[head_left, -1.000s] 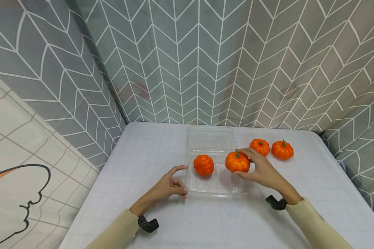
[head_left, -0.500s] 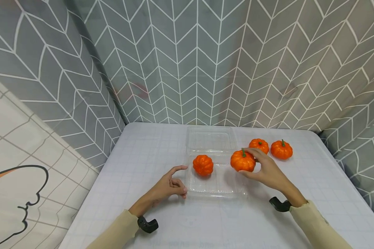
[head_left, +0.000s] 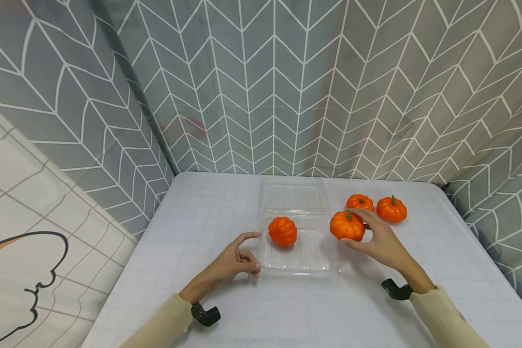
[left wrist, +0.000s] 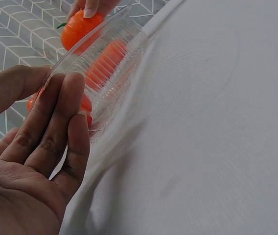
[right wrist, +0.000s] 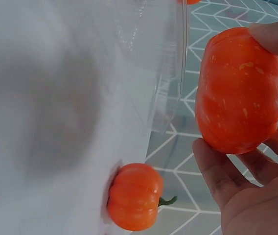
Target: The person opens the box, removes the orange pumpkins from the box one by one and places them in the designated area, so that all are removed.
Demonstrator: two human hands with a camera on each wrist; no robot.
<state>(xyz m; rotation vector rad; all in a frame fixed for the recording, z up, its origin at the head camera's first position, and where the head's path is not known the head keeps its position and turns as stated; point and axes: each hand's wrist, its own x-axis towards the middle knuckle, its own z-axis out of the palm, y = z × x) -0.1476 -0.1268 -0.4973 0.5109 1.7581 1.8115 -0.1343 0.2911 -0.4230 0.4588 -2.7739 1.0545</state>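
Moving right, bit by bit: from over the clear plastic box point(head_left: 297, 267) to the air by its right edge, with an orange pumpkin point(head_left: 344, 227) in the grip of the right hand point(head_left: 383, 243). Seems to mean one less pumpkin above the box, with only a second pumpkin point(head_left: 282, 232) sitting inside, on the left, in the same spot as a moment ago. Holds the lifted pumpkin by its side, thumb in front and fingers behind, green stem point(head_left: 349, 215) on top. Rests the left hand point(head_left: 232, 261) at the left edge of the box, fingers loose and a bit bent, not squeezing anything, just as before. At the back, the lid point(head_left: 293, 195), wide open. On the table to the right, side by side, a third pumpkin point(head_left: 359, 201) and a fourth pumpkin point(head_left: 392, 209), both outside the box. Under it all, a white table point(head_left: 313, 314) with faint square lines. All around, gray walls point(head_left: 243, 87) with white zigzags; on the left, a white sheet point(head_left: 91, 217) with dark squares and part of a big drawing point(head_left: 21, 280).
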